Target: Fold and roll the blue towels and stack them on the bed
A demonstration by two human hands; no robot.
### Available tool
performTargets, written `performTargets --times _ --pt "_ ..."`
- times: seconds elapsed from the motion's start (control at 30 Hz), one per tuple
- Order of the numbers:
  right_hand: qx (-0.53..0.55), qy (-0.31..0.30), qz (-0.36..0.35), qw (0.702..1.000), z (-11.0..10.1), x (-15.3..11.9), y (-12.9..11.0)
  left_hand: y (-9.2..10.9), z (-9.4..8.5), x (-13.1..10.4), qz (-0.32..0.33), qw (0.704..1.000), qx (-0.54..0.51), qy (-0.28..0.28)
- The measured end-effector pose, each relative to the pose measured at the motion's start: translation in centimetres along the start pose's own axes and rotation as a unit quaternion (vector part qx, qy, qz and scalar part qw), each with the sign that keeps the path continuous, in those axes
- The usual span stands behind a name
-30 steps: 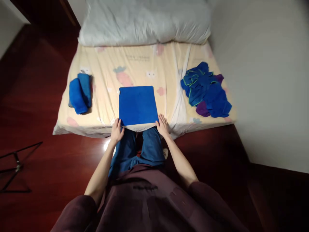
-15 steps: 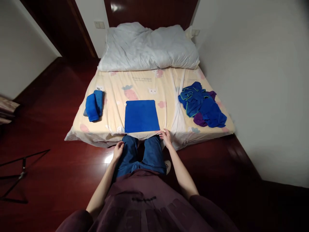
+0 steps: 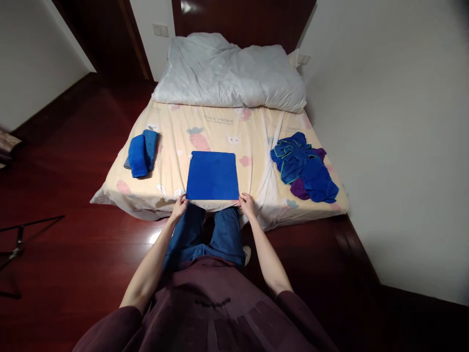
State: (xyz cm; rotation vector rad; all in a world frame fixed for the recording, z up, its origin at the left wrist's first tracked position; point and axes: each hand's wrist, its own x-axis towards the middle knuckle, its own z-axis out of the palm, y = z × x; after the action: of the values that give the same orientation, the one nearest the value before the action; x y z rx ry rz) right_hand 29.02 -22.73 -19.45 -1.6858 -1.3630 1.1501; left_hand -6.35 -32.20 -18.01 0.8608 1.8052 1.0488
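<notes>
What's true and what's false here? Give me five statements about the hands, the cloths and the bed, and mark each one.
1. The left hand and right hand are at the near corners of the flat blue cloth. True.
2. The crumpled pile is on the left side of the bed. False: the crumpled pile is on the right side of the bed.
3. The grey-white quilt lies at the far end of the bed. True.
4. The folded cloths are bright red. False: the folded cloths are blue.
5. Some purple fabric shows in the crumpled pile. True.
</notes>
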Motion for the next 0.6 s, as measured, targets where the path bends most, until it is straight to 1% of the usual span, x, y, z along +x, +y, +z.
performTargets --times 0.1,0.2,0.3,0.37,0.47,0.6 --pt "-0.013 -0.025 0.000 1.000 -0.3 0.4 -0.6 0.1 0.5 0.3 -0.022 0.998 -0.055 -0.005" --pt "0.011 -0.036 0.001 0.999 -0.2 0.9 -1.3 0.1 0.7 1.1 0.005 0.996 -0.089 0.001" --pt "0.061 -0.064 0.022 0.996 0.0 1.4 -2.0 0.3 0.9 2.3 0.007 0.992 -0.124 -0.017" --pt "0.084 -0.094 0.039 0.991 0.2 1.8 -2.6 0.7 0.9 3.3 -0.006 0.991 -0.131 -0.035" --pt "0.089 -0.137 0.050 0.985 0.3 2.6 -3.4 1.6 0.7 4.5 -0.015 0.991 -0.126 -0.049" --pt "0.075 -0.185 0.078 0.977 0.2 3.3 -3.7 2.3 -0.3 5.2 -0.026 0.990 -0.118 -0.071"
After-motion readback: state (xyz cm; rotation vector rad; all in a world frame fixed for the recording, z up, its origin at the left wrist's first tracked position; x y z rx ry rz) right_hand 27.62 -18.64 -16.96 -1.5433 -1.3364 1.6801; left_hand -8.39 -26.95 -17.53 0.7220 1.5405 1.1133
